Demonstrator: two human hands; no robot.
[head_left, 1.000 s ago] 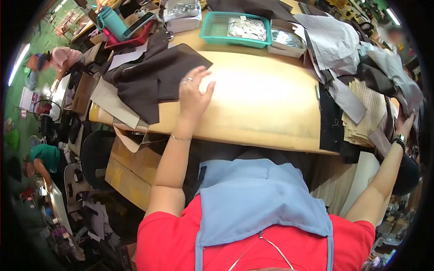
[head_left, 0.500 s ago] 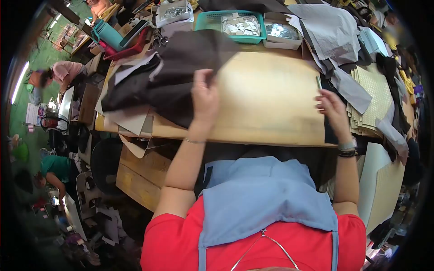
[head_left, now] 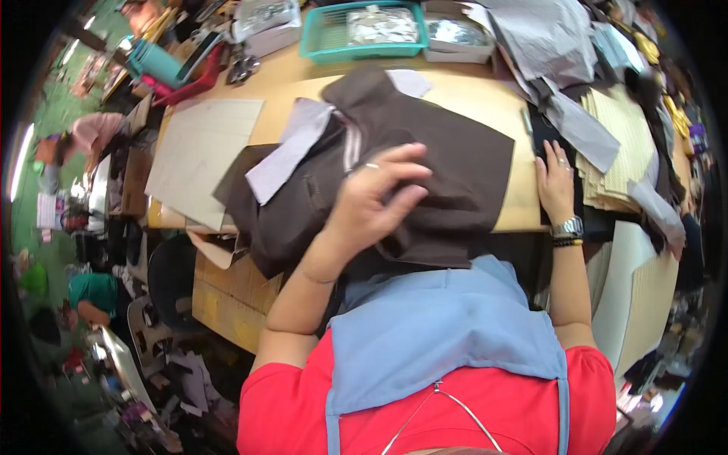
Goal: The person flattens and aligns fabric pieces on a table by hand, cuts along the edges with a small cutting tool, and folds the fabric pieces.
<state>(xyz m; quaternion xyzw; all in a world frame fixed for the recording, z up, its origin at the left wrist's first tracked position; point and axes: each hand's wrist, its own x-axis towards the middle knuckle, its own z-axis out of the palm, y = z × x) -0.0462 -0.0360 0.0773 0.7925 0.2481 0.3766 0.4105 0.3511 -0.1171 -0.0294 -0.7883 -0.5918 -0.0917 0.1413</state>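
Note:
A dark brown fabric piece (head_left: 462, 167) lies spread across the middle of the table, its lower edge hanging towards my apron. On it are a pale lilac strip (head_left: 292, 155) and a white-striped zipper-like band (head_left: 353, 144). My left hand (head_left: 379, 197) is over the brown fabric with thumb and fingers apart, gripping nothing; whether it touches the cloth is hard to tell. My right hand (head_left: 556, 182) rests flat, fingers stretched out, at the right side of the table beside a black strip (head_left: 540, 130). Near its fingertips lies a slim pen-like stick (head_left: 526, 120).
A grey-beige board (head_left: 201, 152) lies at the left. Along the back stand a teal basket (head_left: 318, 51) with a bag of small white pieces, a white box (head_left: 459, 54) and a red tray (head_left: 201, 83) with a bottle. Quilted sheets (head_left: 618, 152) are stacked right. Other people work left.
The brown fabric has come from the left to the middle of the table, uncovering the board. My left hand has moved right, and my right hand now lies flat.

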